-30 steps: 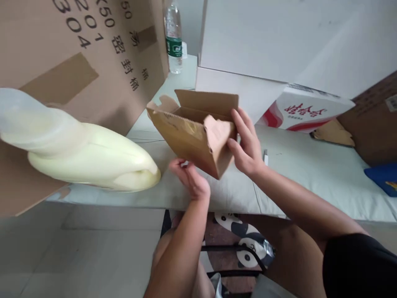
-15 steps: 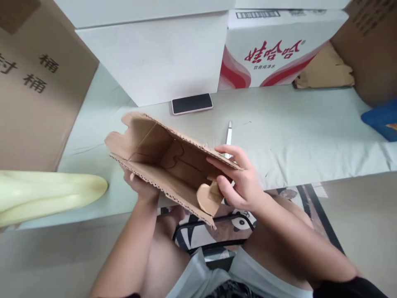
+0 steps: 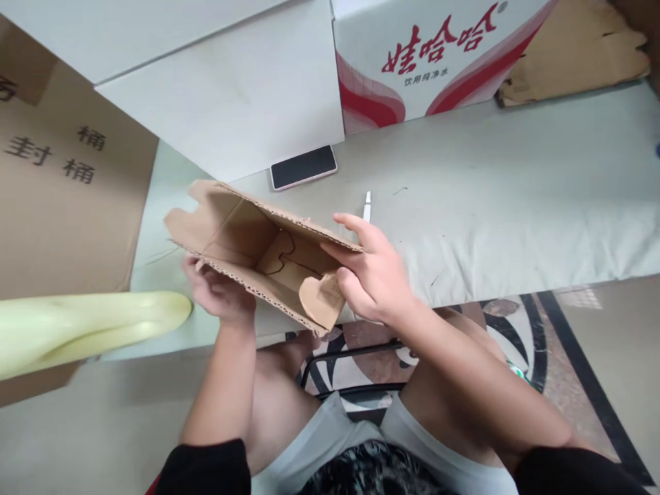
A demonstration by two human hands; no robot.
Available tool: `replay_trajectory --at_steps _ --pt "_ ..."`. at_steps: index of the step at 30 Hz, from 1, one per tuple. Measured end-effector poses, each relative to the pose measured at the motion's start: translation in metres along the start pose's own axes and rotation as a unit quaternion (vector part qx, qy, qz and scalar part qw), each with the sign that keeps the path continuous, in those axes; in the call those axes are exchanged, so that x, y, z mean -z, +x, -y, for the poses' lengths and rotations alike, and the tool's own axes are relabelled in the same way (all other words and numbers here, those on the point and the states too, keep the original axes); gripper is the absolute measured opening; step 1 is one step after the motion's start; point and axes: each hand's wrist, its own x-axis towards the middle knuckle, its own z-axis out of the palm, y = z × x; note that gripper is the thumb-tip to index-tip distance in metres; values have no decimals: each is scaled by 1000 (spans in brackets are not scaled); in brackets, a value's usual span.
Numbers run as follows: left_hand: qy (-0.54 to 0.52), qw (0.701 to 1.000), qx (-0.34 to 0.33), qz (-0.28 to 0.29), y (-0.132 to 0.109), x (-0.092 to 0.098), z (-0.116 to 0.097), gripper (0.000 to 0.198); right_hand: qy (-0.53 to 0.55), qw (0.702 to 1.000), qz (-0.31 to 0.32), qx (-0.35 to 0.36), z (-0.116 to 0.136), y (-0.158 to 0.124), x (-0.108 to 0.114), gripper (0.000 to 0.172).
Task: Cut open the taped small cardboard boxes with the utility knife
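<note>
An open brown cardboard box is tilted between my hands, its open side facing me. Its cut edges and folded flaps show, with interlocking tabs at the bottom inside. My left hand supports the near wall from outside, its fingers partly hidden beneath the box. My right hand grips the right end, fingers over the far wall and thumb by a small rounded flap. A slim white pen-like tool lies on the table just beyond my right hand, partly covered by it.
A phone lies by white cartons at the back of the cloth-covered table. A red-marked carton and flattened cardboard stand right of it. At left are a large carton and a pale yellow-green object.
The view has shifted and turned a little. The box and both hands appear slightly further left and higher, while the grip on the box looks much the same.
</note>
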Motion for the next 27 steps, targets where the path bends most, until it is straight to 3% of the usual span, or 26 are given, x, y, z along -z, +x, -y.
replay_trajectory --at_steps 2,4,6,10,14,19,23,27 --pt "-12 998 -25 -57 11 8 -7 42 -19 999 34 -39 4 4 6 32" --pt "-20 996 -31 -76 27 15 -21 41 -29 995 61 -74 7 7 11 33" --pt "-32 998 -23 -55 43 18 -36 39 -26 993 72 -86 9 9 15 36" --pt "-6 998 -53 19 60 15 -57 7 36 993 67 -86 10 7 13 27" --pt "2 997 -65 31 49 8 -63 14 125 988 29 -83 6 3 5 23" --pt "10 998 -33 45 22 2 -69 12 145 989 -11 -36 -4 -6 3 23" --pt "96 992 -11 79 14 -3 -72 14 146 989 -18 -11 -11 -13 4 25" --pt "191 974 -62 104 12 -8 -72 16 158 987 -5 -9 -13 -16 3 33"
